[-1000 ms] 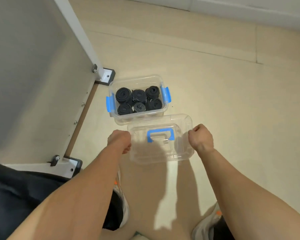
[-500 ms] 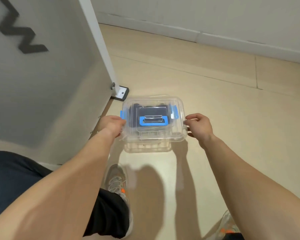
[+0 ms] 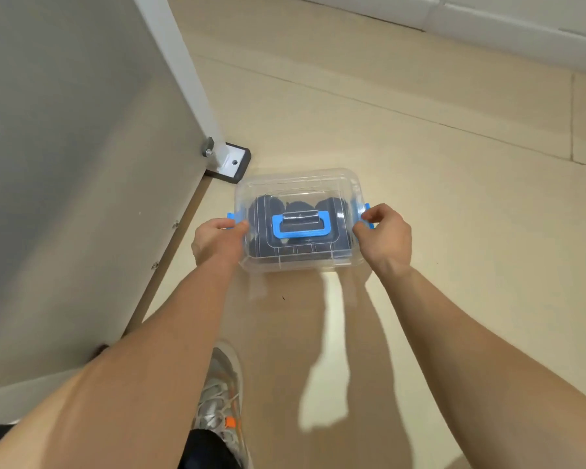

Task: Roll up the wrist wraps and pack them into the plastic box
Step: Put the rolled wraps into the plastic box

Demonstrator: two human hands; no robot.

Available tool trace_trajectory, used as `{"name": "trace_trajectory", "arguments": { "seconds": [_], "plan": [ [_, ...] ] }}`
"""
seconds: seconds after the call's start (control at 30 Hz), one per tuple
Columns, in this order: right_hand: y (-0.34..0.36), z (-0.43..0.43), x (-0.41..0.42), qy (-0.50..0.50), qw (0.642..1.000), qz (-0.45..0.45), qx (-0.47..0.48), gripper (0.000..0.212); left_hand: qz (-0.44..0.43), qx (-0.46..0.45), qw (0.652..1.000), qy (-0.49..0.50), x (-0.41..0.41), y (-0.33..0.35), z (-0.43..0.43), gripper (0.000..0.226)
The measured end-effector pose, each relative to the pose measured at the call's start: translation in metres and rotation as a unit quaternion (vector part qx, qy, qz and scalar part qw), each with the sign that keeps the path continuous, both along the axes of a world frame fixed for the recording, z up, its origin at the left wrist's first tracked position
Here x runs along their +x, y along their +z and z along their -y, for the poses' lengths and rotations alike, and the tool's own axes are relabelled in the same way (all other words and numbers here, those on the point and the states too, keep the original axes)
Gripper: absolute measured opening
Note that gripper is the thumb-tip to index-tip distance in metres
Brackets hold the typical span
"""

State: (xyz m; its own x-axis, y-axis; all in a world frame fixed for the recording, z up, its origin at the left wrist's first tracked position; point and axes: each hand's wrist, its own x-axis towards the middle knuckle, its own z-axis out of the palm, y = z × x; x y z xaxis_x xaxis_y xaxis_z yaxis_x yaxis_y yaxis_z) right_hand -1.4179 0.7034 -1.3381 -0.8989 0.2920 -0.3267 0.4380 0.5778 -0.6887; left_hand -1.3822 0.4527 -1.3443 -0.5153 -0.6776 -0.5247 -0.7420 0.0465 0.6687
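A clear plastic box (image 3: 300, 262) stands on the beige floor with its clear lid (image 3: 298, 186) laid on top. The lid carries a blue handle (image 3: 301, 227). Several rolled black wrist wraps (image 3: 298, 207) show dimly through the lid. My left hand (image 3: 217, 243) grips the blue latch (image 3: 231, 216) on the box's left side. My right hand (image 3: 384, 238) pinches the blue latch (image 3: 367, 208) on the right side. Most of each latch is hidden by fingers.
A white table leg (image 3: 186, 79) with a black foot plate (image 3: 232, 164) stands just left of the box, beside a grey panel (image 3: 65, 164). My shoe (image 3: 219, 401) is on the floor below. A white skirting board (image 3: 487, 25) runs along the far wall.
The lid went from in front of the open box onto the box. Both hands slid from the lid's edges to the blue side latches.
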Motion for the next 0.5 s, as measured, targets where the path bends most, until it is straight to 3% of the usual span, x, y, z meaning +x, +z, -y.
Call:
{"name": "trace_trajectory", "arguments": {
  "seconds": [0.23, 0.33, 0.5],
  "plan": [
    [-0.009, -0.010, 0.010, -0.021, 0.999, 0.021, -0.025, 0.016, 0.007, -0.010, 0.999, -0.047, 0.003, -0.005, 0.009, 0.022],
    [-0.015, -0.015, 0.015, -0.020, 0.999, 0.018, -0.038, 0.019, 0.010, -0.016, 0.998, -0.059, 0.004, -0.009, 0.011, 0.030],
    [-0.017, -0.005, 0.004, 0.008, 0.997, 0.069, -0.032, 0.065, 0.078, 0.012, 0.995, -0.056, 0.004, -0.009, 0.010, 0.074]
  ]
}}
